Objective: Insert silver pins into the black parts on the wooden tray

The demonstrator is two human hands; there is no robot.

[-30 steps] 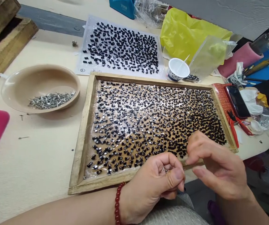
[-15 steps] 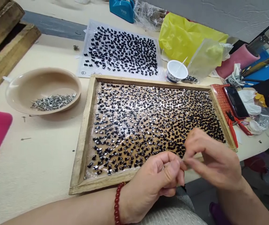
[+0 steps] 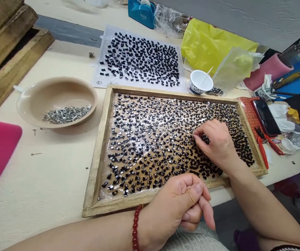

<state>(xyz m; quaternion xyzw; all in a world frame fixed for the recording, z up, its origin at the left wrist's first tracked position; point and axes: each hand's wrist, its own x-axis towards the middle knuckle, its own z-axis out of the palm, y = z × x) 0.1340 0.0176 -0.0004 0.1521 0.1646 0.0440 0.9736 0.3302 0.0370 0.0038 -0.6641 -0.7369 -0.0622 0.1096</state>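
My right hand (image 3: 214,141) reaches over a wooden-framed tray (image 3: 97,146), thumb and forefinger pinched just above the small black pieces (image 3: 150,150) spread across its film-covered bottom. Whatever sits between those fingertips is too small to make out. Below the tray's front edge, my left hand (image 3: 181,205) is curled closed, thumb laid over the fingers, and its contents are hidden. Many of the black pieces carry shiny, light-coloured spots. To the tray's left, a beige oval bowl (image 3: 55,85) holds a heap of silvery metal pins (image 3: 67,114).
Behind the tray lies a white sheet (image 3: 101,75) with more black pieces. A white cup (image 3: 201,82) with a thin stick and a yellow bag (image 3: 204,42) stand nearby. Red-handled pliers (image 3: 266,143) and a phone (image 3: 266,116) lie right; wooden frames (image 3: 11,52) are stacked left.
My right hand has left my left hand and moved up over the tray, its fingertips now among the black pieces. The left hand stays closed near the front edge. The view has shifted slightly.
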